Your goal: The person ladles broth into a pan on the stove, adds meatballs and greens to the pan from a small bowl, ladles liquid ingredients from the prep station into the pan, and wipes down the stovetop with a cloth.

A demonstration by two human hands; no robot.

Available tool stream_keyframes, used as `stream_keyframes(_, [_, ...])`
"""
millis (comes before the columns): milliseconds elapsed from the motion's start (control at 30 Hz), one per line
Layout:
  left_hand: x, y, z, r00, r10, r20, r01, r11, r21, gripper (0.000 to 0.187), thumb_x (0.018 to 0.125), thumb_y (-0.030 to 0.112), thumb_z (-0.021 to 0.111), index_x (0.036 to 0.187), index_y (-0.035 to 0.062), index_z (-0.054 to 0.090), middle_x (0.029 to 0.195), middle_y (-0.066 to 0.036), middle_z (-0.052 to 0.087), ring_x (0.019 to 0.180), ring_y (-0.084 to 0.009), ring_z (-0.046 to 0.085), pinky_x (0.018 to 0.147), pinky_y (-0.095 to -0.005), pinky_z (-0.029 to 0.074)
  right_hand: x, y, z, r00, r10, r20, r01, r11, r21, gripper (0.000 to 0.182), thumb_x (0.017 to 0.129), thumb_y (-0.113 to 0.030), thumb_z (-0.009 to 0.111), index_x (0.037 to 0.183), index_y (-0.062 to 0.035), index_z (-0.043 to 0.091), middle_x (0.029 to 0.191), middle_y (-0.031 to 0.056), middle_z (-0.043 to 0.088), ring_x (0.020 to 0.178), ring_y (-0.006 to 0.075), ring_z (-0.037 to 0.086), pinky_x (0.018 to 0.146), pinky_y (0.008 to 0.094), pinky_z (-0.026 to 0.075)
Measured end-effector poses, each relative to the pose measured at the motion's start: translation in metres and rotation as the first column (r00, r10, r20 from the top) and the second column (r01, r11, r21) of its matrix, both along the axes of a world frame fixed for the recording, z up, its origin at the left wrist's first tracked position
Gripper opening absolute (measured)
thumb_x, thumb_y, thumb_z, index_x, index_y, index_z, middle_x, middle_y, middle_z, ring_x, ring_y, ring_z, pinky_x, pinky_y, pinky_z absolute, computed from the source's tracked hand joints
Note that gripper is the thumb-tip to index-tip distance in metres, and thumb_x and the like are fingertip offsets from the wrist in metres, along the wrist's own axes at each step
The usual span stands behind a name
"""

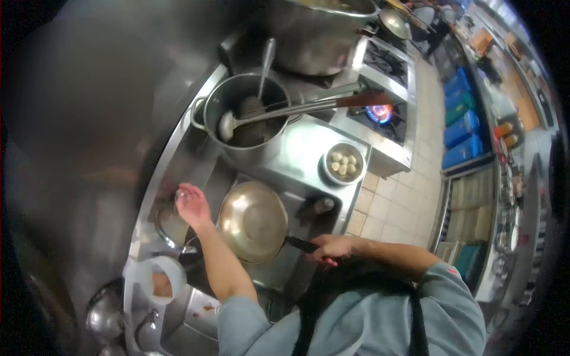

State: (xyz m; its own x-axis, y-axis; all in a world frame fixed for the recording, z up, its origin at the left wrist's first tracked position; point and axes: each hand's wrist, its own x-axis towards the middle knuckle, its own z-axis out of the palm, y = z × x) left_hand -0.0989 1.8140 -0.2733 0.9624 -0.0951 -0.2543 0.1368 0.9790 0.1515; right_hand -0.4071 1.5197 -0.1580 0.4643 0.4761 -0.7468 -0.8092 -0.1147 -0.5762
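Observation:
My right hand [332, 248] is wrapped round the black handle of a frying pan [254, 222]. The pan is over the sink basin [267, 276], its bare metal inside facing up. At the sink's back edge, left of the pan, my left hand [193, 206] has its fingers curled near a small shiny spot. Whatever those fingers hold, if anything, is hidden. Just below that hand lies a round, shiny-rimmed container [172, 225]. A small bottle-like object [323, 205] rests at the basin's right side.
A pot [202, 113] with ladles stands beyond the sink, before a larger stockpot [309, 41]. A bowl of pale round pieces [343, 164] sits on the steel counter. One burner [379, 113] is lit. Blue bins [462, 151] line the shelving across the tiled floor [392, 202].

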Motion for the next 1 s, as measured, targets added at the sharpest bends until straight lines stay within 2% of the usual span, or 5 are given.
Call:
stream_keyframes(200, [-0.095, 0.038, 0.015, 0.869, -0.381, -0.317, 0.495, 0.642, 0.585, 0.032, 0.089, 0.010, 0.066, 0.119, 0.0043, 0.056, 0.110, -0.015, 0.065, 0.101, -0.0273, 0.064, 0.088, -0.0414, 0.054, -0.002, 0.009, 0.014, 0.986, -0.056, -0.155, 0.058, 0.998, 0.007, 0.019, 0.091, -0.020, 0.064, 0.096, -0.0056, 0.053, 0.061, -0.0009, 0.049, 0.044, 0.0083, 0.047, 0.040, 0.0261, 0.040])
stream_keyframes(600, [-0.152, 0.020, 0.079, 0.897, -0.275, -0.347, 0.414, 0.244, 0.877, 0.035, 0.093, 0.023, 0.064, 0.119, 0.0003, 0.060, 0.096, -0.009, 0.067, 0.087, -0.0189, 0.065, 0.075, -0.0325, 0.056, -0.014, 0.033, -0.012, 0.983, 0.092, -0.162, -0.066, 0.986, 0.156, 0.021, 0.091, -0.024, 0.063, 0.099, -0.0073, 0.053, 0.057, -0.0013, 0.048, 0.043, 0.0081, 0.047, 0.038, 0.0236, 0.038])
stream_keyframes(800, [-0.154, 0.046, -0.010, 0.925, -0.231, -0.302, 0.059, -0.698, 0.713, 0.041, 0.092, 0.031, 0.059, 0.124, 0.0056, 0.055, 0.113, -0.020, 0.066, 0.107, -0.0383, 0.063, 0.093, -0.0439, 0.048, -0.014, 0.022, 0.013, 0.976, 0.216, -0.013, -0.214, 0.974, 0.079, 0.025, 0.089, -0.024, 0.064, 0.103, -0.0048, 0.054, 0.059, -0.0015, 0.050, 0.043, 0.0087, 0.048, 0.038, 0.0244, 0.040])
stream_keyframes(967, [-0.197, -0.010, 0.000, 0.836, -0.510, -0.203, -0.235, -0.667, 0.707, 0.039, 0.089, 0.020, 0.063, 0.122, 0.0028, 0.054, 0.117, -0.023, 0.063, 0.110, -0.0391, 0.060, 0.094, -0.0448, 0.048, -0.015, 0.032, 0.036, 0.992, 0.125, 0.002, -0.124, 0.977, 0.173, 0.021, 0.090, -0.019, 0.064, 0.102, -0.0059, 0.052, 0.062, -0.0019, 0.050, 0.044, 0.0070, 0.048, 0.040, 0.0237, 0.040])
stream_keyframes(1000, [-0.206, -0.017, 0.007, 0.717, -0.644, -0.268, -0.084, -0.461, 0.884, 0.031, 0.089, 0.018, 0.062, 0.115, 0.0014, 0.057, 0.109, -0.025, 0.064, 0.104, -0.0399, 0.062, 0.089, -0.0465, 0.050, -0.015, 0.032, 0.038, 0.994, 0.105, 0.007, -0.105, 0.977, 0.186, 0.021, 0.090, -0.019, 0.064, 0.102, -0.0059, 0.052, 0.063, -0.0019, 0.051, 0.045, 0.0070, 0.048, 0.041, 0.0236, 0.041])
